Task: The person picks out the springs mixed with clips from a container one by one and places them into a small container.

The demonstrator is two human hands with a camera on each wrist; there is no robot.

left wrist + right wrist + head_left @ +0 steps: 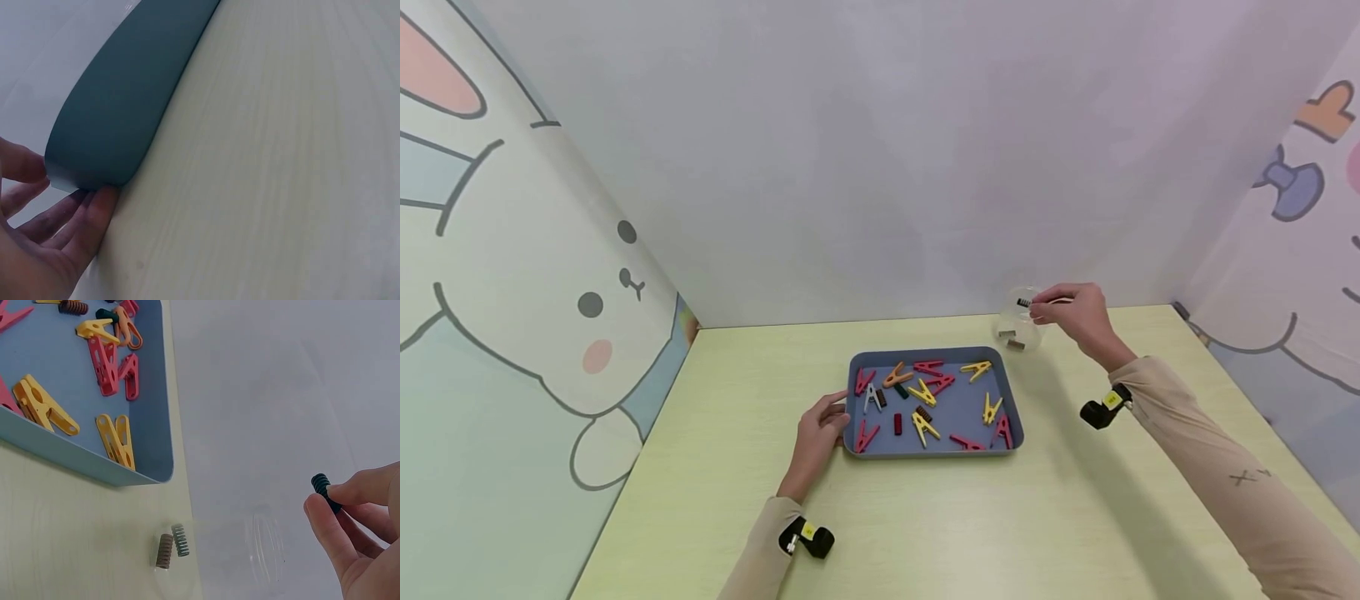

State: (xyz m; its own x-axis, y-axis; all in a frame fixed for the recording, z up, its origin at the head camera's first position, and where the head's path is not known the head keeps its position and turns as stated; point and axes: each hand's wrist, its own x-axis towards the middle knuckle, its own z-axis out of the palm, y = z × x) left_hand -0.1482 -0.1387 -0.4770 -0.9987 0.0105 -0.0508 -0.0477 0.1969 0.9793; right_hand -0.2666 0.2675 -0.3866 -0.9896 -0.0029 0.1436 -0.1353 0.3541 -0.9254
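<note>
My right hand (1078, 319) pinches a small dark green spring (320, 485) between thumb and fingertips. It is held over the mouth of a clear plastic cup (265, 540). Inside the cup, near its bottom, lie a brown spring (164, 551) and a green spring (180, 540). At the left side of a blue-grey tray (934, 455), my left hand (816, 433) grips the rim and outer wall with thumb and fingers. The tray holds red, yellow, orange and pale clothespins, such as a yellow clothespin (992, 408), with several springs, among them a dark red spring (898, 424).
Both stand on a pale wooden table (925, 525), the cup close to the back edge, beyond the tray's right corner. A plain light wall (865, 167) rises behind; panels with cartoon drawings (535, 292) flank the table left and right.
</note>
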